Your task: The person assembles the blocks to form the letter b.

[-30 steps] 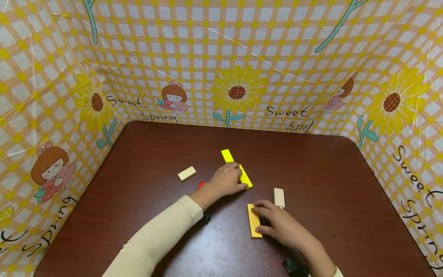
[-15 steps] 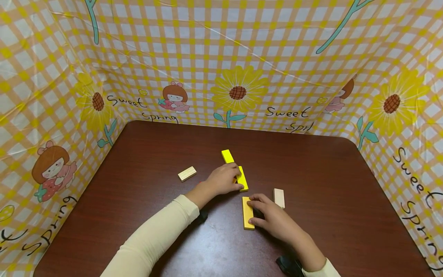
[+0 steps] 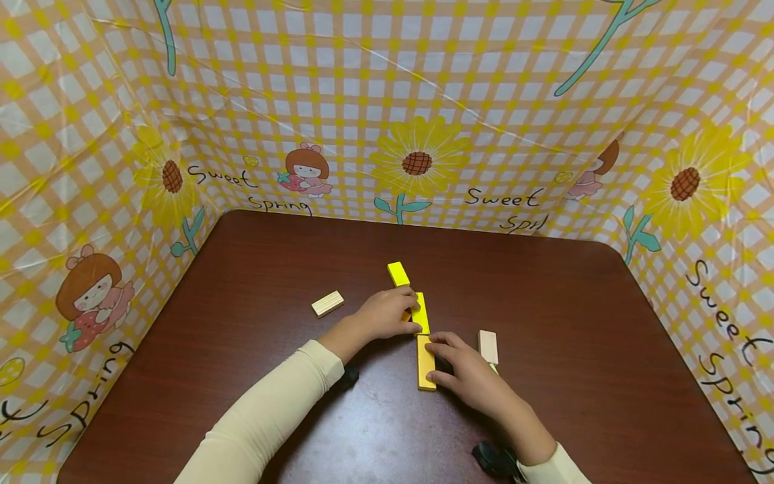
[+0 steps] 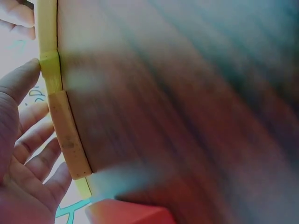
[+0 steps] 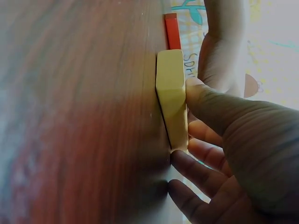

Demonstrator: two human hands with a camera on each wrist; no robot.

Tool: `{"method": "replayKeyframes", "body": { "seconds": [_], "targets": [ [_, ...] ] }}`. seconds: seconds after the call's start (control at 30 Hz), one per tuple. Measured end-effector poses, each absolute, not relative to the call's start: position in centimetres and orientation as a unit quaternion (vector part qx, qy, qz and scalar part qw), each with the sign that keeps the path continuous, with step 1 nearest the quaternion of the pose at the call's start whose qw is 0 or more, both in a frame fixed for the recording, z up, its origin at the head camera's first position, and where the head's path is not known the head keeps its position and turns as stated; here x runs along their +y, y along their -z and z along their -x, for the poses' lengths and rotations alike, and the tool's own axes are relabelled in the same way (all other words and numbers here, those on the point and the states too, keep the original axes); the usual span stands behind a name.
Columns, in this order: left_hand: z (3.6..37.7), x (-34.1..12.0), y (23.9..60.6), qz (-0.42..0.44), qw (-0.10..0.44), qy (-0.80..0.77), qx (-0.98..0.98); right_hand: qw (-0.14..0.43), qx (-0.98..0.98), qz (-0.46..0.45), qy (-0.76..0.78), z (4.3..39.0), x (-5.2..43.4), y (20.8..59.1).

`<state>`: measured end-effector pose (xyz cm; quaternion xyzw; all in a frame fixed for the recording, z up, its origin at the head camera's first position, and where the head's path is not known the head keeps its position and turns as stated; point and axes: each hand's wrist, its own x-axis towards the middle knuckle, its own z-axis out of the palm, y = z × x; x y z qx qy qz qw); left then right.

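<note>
Yellow blocks: three, in row mid-table point(image 3: 254, 269). Far block point(image 3: 397, 273) free. Middle block point(image 3: 420, 313) under left hand point(image 3: 382, 314), fingers curled on it. Near block point(image 3: 426, 363) pinched by right hand point(image 3: 468, 373), end touching middle block. Plain wood blocks: two, one point(image 3: 327, 303) left, one point(image 3: 488, 347) just right of right hand. Open tabletop all round; patterned wall point(image 3: 417, 161) well behind.

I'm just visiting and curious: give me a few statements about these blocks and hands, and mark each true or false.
1. The right hand holds a yellow block. True.
2. The two yellow blocks by the hands lie far apart. False: the left hand's yellow block meets the other end to end.
3. A pale wooden block lies left of the left hand. True.
4. The table is white. False: it is dark brown.
5. Both hands are lifted high above the table. False: both are down at the blocks.
</note>
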<state>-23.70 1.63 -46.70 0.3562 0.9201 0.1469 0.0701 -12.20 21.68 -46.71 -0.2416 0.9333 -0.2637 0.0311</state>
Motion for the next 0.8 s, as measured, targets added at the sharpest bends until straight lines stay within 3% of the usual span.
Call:
{"method": "replayKeyframes", "body": {
  "seconds": [0.8],
  "targets": [
    [24.0, 0.7, 46.4, -0.38, 0.106, -0.133, 0.909, 0.022, 0.937, 0.221, 0.27, 13.0, 19.8, 47.1]
  ]
}}
